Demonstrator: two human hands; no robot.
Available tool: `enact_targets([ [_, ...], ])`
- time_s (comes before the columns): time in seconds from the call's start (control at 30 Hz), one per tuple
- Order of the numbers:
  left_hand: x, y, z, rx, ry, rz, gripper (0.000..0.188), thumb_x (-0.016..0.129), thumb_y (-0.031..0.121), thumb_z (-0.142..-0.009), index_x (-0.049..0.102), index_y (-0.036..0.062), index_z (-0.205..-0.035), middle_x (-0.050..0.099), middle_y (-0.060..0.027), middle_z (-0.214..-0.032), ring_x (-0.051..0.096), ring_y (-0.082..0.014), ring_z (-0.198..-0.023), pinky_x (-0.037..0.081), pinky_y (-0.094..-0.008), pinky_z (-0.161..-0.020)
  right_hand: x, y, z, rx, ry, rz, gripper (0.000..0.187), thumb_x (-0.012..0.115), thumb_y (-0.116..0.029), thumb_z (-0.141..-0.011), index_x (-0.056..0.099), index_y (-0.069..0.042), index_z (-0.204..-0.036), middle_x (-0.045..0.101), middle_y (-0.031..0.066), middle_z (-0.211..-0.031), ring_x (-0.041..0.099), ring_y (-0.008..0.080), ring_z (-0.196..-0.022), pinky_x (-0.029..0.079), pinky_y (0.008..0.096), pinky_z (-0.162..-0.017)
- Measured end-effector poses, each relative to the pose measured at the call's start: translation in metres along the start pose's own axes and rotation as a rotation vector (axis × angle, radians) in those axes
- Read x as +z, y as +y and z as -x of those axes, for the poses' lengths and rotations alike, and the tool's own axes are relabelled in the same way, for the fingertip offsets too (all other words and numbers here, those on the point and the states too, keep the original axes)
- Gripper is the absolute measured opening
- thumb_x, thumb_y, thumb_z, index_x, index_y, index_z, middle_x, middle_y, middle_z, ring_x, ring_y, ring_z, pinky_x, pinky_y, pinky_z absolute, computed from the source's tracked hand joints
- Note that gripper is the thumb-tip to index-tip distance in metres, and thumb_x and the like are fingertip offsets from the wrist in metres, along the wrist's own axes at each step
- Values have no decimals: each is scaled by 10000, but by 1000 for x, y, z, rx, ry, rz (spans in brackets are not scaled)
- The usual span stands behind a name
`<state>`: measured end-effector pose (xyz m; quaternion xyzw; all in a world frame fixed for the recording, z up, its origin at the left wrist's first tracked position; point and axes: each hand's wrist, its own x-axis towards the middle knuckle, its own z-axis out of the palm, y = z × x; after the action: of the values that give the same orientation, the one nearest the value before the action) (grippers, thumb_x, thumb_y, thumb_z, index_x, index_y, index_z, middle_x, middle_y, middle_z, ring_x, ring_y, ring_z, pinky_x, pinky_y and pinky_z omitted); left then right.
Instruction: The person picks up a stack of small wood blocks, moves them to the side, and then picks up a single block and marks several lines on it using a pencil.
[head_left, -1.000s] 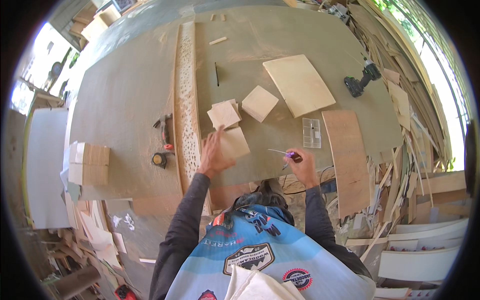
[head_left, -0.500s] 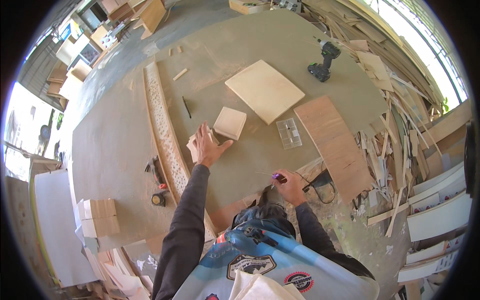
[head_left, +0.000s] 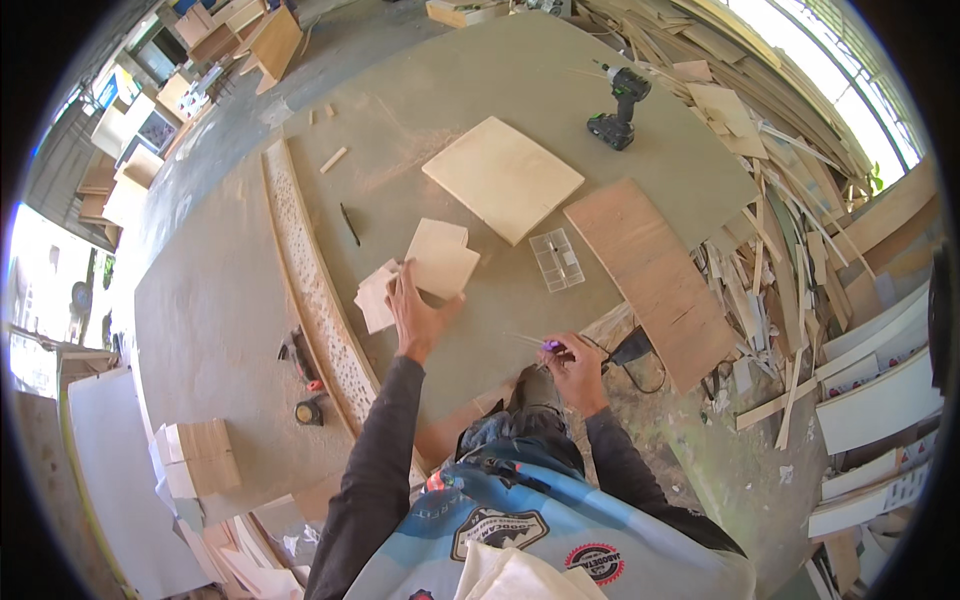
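Observation:
My left hand (head_left: 420,318) is closed on a thin square wood piece (head_left: 445,268), gripped between thumb and fingers and lifted at a tilt. Partly covered behind it, another pale square (head_left: 436,236) shows its top corner. Just left of the fingers lies a loose stack of pale wood squares (head_left: 377,298). Near the table's front edge, my right hand (head_left: 578,374) pinches a slender tool with a purple grip (head_left: 552,346); its thin tip points left, and its exact kind is unclear.
On the table (head_left: 330,215) lie a large pale panel (head_left: 503,178), a cordless drill (head_left: 620,108), a divided clear plastic box (head_left: 556,260), a brown board (head_left: 650,285), a black pen (head_left: 350,225), a long speckled strip (head_left: 305,255) and a tape measure (head_left: 309,412). Offcuts crowd the right.
My left hand has closed on a wood square from the stack and raised it to the right, over the other squares. My right hand still holds the purple tool. The view has shifted slightly.

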<state>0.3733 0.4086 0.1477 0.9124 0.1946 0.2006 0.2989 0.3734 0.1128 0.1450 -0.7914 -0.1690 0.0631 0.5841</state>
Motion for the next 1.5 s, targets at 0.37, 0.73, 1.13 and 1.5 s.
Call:
enact_targets([
  [0.37, -7, -60, 183, -181, -165, 129, 1090, 946, 293, -651, 377, 52, -1549, 465, -168, -1548, 367, -357, -1485, 264, -478, -1236, 82, -16, -30, -158, -274, -34, 270, 770, -103, -914, 705, -25, -1163, 732, 109, -977, 740, 208, -859, 596, 328, -768],
  [0.73, 2, -74, 170, -440, 206, 470, 666, 789, -52, -776, 552, 61, -1388, 722, -91, -1098, 691, -195, -919, 526, -322, -741, 149, -11, -34, -450, -458, 196, 235, 729, -132, -923, 694, -36, -1134, 717, 127, -992, 696, 313, -878, 559, 405, -782],
  [1.13, 11, -78, 167, -382, 212, 377, 601, 723, -67, -763, 581, 50, -1335, 722, -94, -1022, 662, -234, -865, 556, -372, -833, 158, -9, -31, -486, -488, 219, 202, 699, -124, -921, 678, -59, -1110, 711, 128, -999, 663, 348, -934, 545, 455, -806],
  [1.5, 12, -82, 167, -359, 198, 353, 616, 711, -66, -770, 554, 54, -1353, 713, -101, -1030, 651, -253, -881, 544, -398, -851, 158, -11, -31, -500, -484, 241, 204, 704, -120, -914, 686, -63, -1109, 719, 131, -997, 670, 351, -937, 550, 458, -813],
])
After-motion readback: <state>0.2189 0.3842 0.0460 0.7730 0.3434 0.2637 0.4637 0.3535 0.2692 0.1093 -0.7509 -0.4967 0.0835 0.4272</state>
